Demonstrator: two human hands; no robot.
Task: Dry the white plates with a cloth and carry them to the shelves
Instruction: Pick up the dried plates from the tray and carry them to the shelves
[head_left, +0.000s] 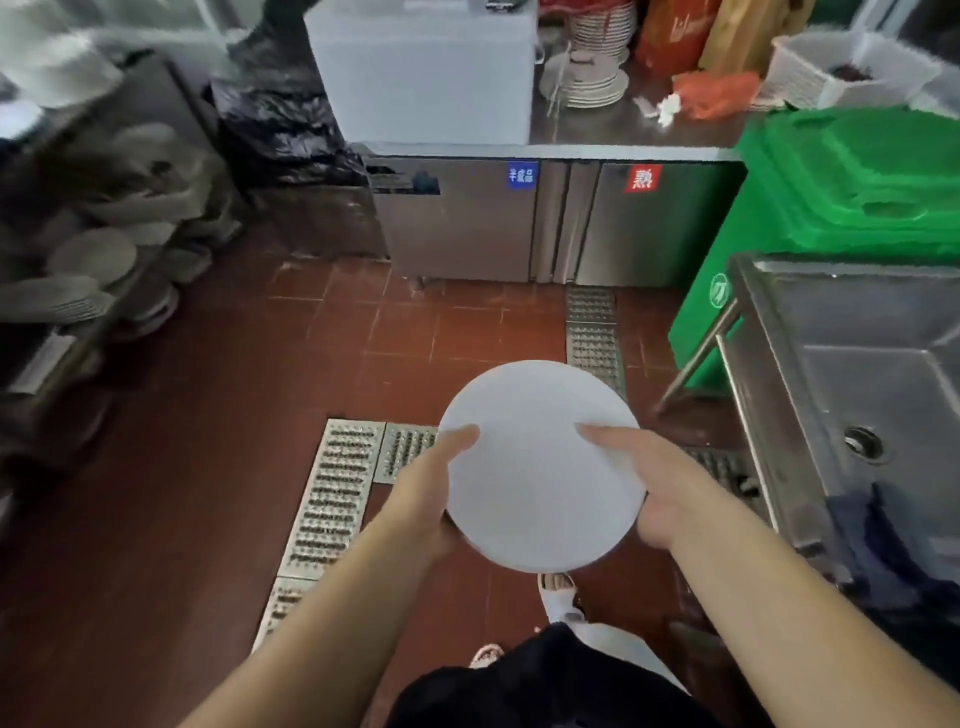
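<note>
We hold a white plate (540, 467) out in front of us above the red tiled floor (208, 441) and its metal drain grates (332, 493). Our left hand (426, 493) grips its left rim, thumb lying on top; our right hand (654, 493) grips the right rim the same way. To our right stands a steel sink (857, 374) with a dark cloth (883, 545) draped over its near edge. Ahead is a steel under-counter cabinet (519, 228) bearing a blue label (521, 176), too blurred to read, and a red label (643, 179) with the character 熟. A green bin (831, 208) stands beside it. Blurred shelves (93, 249) of stacked dishes stand at our left
</note>
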